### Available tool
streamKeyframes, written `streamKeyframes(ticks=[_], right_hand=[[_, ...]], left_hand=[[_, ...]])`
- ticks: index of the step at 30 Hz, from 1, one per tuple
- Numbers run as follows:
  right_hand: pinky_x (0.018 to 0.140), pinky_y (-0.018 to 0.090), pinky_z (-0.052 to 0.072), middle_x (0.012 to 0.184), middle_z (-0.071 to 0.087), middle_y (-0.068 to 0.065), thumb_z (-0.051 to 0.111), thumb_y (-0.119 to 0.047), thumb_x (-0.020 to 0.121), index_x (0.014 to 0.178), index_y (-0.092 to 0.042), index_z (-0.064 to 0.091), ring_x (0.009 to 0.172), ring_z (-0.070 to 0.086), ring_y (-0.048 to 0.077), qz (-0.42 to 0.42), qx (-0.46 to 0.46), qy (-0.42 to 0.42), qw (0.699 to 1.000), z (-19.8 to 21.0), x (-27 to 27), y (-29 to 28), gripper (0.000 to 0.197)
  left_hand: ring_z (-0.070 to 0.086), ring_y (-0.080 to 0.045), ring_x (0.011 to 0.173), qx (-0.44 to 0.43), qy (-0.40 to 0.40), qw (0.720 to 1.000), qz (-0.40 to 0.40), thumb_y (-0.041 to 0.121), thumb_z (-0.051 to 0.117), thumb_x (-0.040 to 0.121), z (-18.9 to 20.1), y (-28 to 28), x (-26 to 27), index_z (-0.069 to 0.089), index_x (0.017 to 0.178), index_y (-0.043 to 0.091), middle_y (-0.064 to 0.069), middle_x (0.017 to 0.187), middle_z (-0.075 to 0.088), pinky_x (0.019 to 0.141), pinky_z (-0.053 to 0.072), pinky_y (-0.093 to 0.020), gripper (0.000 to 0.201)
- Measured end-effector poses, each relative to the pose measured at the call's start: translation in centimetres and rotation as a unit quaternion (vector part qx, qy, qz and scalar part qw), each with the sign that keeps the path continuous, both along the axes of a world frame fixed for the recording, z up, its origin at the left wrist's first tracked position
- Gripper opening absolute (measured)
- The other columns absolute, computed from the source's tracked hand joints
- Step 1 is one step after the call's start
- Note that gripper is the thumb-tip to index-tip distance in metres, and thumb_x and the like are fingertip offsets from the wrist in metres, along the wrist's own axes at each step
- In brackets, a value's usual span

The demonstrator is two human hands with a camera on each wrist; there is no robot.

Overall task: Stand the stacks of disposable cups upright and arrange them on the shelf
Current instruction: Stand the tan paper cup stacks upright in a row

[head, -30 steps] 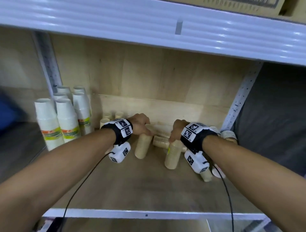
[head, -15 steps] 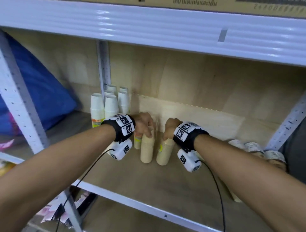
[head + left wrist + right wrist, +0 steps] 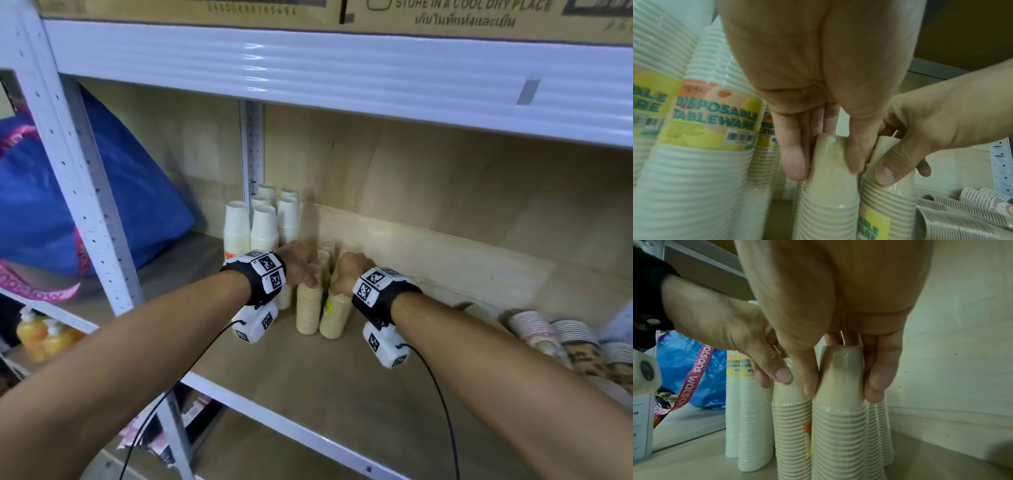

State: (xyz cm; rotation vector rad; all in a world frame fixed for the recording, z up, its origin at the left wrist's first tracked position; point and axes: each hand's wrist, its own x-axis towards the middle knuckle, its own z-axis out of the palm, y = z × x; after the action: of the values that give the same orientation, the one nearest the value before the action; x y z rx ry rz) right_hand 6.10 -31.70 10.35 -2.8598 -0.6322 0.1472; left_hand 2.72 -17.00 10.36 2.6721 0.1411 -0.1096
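Two beige cup stacks stand upright side by side on the wooden shelf. My left hand grips the top of the left beige stack, thumb and fingers pinching its top cup. My right hand grips the top of the right beige stack the same way. The two hands touch each other. Just left of them stand several white cup stacks with yellow labels. More beige stacks stand behind the right one.
Several patterned cup stacks lie on their sides at the shelf's right end. A white upright post rises behind the white stacks. A blue bag fills the bay to the left. The upper shelf beam hangs overhead.
Both hands carried the two beige stacks leftward along the shelf, from its middle to beside the white stacks. The stacks went from tilted to upright and close together.
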Motion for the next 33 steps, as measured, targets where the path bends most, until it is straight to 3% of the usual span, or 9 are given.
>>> streamKeyframes(ticks=[4,9,13,17,20,24,27,31,33], right_hand=[[0.071,0.026,0.049,0.110,0.066,0.013,0.078,-0.029,0.075,0.106,-0.005,0.066,0.097,0.066,0.029,0.001,0.014,0.006,1.000,-0.1,0.3,0.1,0.041],[0.065,0.026,0.045,0.102,0.068,0.009,0.074,-0.036,0.073,0.099,-0.010,0.068,0.087,0.066,0.027,0.009,0.024,0.011,1.000,0.3,0.5,0.0,0.038],[0.065,0.027,0.044,0.100,0.067,0.008,0.074,-0.038,0.072,0.093,-0.012,0.066,0.078,0.062,0.025,0.016,0.027,-0.001,1.000,0.4,0.3,-0.1,0.034],[0.072,0.024,0.041,0.108,0.063,0.011,0.073,-0.029,0.080,0.100,-0.013,0.062,0.097,0.064,0.028,0.045,0.032,-0.011,0.998,0.4,0.1,-0.2,0.028],[0.070,0.024,0.041,0.108,0.064,0.012,0.075,-0.027,0.078,0.106,-0.006,0.065,0.097,0.064,0.027,0.046,0.017,-0.003,0.999,0.6,-0.1,0.0,0.036],[0.067,0.024,0.040,0.094,0.059,0.005,0.078,-0.032,0.073,0.089,-0.020,0.054,0.081,0.058,0.024,0.065,0.023,-0.014,0.998,1.1,-0.1,-0.1,0.031],[0.067,0.023,0.041,0.095,0.062,0.005,0.078,-0.026,0.072,0.103,-0.014,0.061,0.088,0.064,0.028,0.067,0.015,-0.040,0.997,1.2,-0.2,0.1,0.038],[0.064,0.024,0.040,0.075,0.051,0.001,0.078,-0.018,0.072,0.089,-0.017,0.052,0.076,0.055,0.024,0.072,0.010,-0.031,0.997,1.2,-0.2,0.3,0.031],[0.063,0.024,0.039,0.069,0.047,-0.001,0.078,-0.020,0.072,0.083,-0.017,0.050,0.073,0.053,0.022,0.074,0.016,-0.031,0.997,1.2,0.0,0.2,0.030]], left_hand=[[0.061,-0.016,0.085,0.004,-0.007,1.000,-0.002,0.026,0.077,0.079,0.0,-0.1,0.1,0.061,0.119,0.014,-0.001,0.107,0.063,0.068,0.053,-0.029,0.044],[0.058,-0.016,0.055,-0.017,-0.004,1.000,0.012,0.037,0.073,0.080,0.4,-0.3,0.3,0.066,0.104,0.010,-0.002,0.068,0.063,0.051,0.049,-0.025,0.036],[0.060,-0.019,0.058,-0.007,-0.006,1.000,0.005,0.033,0.071,0.083,0.5,-0.4,0.5,0.064,0.105,0.012,-0.004,0.073,0.064,0.056,0.053,-0.030,0.032],[0.060,-0.016,0.063,0.003,0.003,1.000,-0.016,0.026,0.069,0.083,0.4,-0.1,0.7,0.066,0.107,0.016,0.001,0.080,0.062,0.053,0.051,-0.025,0.026],[0.062,-0.016,0.068,0.001,0.009,1.000,-0.022,0.024,0.069,0.082,0.4,0.0,0.9,0.066,0.108,0.018,-0.001,0.090,0.065,0.053,0.052,-0.025,0.027],[0.063,-0.018,0.063,0.010,0.007,1.000,-0.014,0.029,0.070,0.084,0.7,-0.2,0.9,0.066,0.101,0.016,-0.005,0.084,0.066,0.054,0.053,-0.026,0.022],[0.063,-0.020,0.056,0.024,0.010,0.999,-0.023,0.027,0.070,0.083,0.8,-0.1,1.2,0.067,0.096,0.015,-0.004,0.072,0.065,0.052,0.053,-0.027,0.018],[0.059,-0.016,0.061,0.031,0.016,0.998,-0.045,0.021,0.071,0.081,0.8,0.0,1.5,0.064,0.079,0.021,-0.003,0.080,0.066,0.053,0.048,-0.025,0.006],[0.061,-0.017,0.064,0.025,0.010,0.999,-0.042,0.022,0.071,0.081,0.8,0.0,1.5,0.068,0.081,0.020,-0.003,0.085,0.068,0.053,0.050,-0.024,0.004]])
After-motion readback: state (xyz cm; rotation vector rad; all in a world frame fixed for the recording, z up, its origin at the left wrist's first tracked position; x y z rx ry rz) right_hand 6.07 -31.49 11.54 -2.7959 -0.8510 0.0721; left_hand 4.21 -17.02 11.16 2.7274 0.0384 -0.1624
